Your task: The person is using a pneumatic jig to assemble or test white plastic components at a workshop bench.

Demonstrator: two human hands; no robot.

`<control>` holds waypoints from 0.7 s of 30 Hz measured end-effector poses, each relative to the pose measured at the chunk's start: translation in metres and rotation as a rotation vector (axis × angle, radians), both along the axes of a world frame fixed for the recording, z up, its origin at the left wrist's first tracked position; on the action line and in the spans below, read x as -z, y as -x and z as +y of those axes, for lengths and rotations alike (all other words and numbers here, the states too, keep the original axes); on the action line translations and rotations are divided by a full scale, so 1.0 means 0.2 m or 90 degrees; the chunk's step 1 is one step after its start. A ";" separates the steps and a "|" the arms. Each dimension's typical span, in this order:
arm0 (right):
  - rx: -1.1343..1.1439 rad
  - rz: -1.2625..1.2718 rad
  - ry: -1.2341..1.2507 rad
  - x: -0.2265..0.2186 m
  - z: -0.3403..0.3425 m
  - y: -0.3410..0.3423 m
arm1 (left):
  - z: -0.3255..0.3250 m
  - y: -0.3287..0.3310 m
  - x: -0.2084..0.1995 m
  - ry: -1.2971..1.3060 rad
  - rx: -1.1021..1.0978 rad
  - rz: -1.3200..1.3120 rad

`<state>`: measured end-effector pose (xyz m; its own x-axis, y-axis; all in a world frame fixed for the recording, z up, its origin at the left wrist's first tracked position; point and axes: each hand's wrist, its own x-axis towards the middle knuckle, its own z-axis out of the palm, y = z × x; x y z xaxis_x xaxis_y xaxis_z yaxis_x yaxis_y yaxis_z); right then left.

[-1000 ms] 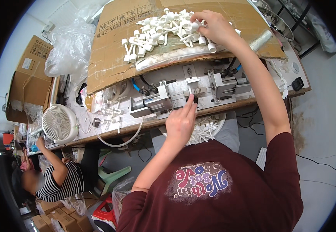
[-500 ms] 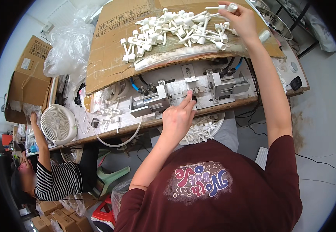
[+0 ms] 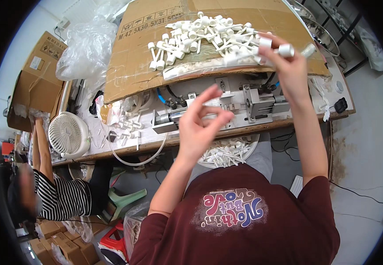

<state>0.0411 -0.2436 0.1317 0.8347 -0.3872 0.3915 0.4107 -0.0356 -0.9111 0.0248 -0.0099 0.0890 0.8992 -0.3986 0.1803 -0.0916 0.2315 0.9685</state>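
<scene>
My right hand (image 3: 288, 66) pinches a white plastic stick with a round cap (image 3: 286, 50) in front of the pile's right side; it is smeared by motion. A heap of similar white capped sticks (image 3: 200, 37) lies on the flattened cardboard (image 3: 134, 62). My left hand (image 3: 200, 123) hovers in front of the metal clamping fixture (image 3: 258, 106), thumb and fingers apart, with nothing in it. The fixture has two metal cylinder units facing each other, and my left hand partly covers its middle. On my lap stands a white bowl (image 3: 256, 143) full of thin white sticks.
A white fan (image 3: 69, 134) stands at the left of the bench, beside several loose white parts (image 3: 129, 128) and a curved clear hose (image 3: 140, 164). Another person in a striped shirt (image 3: 70, 198) works at the far left. Steel bowls (image 3: 319, 33) stand at the back right.
My right hand has come down and nearer from the pile's far right with a white capped stick. My left hand has lifted off the fixture, its fingers spreading.
</scene>
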 end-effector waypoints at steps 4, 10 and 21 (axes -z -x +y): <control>-0.121 0.119 -0.019 0.09 0.14 0.18 | 0.04 -0.06 -0.06 0.060 0.101 0.102; -0.086 0.148 -0.076 0.18 0.14 0.25 | 0.12 0.03 0.00 0.036 0.168 0.000; 0.109 0.088 0.038 0.22 0.22 0.36 | 0.02 0.08 0.38 -0.529 -0.114 -0.621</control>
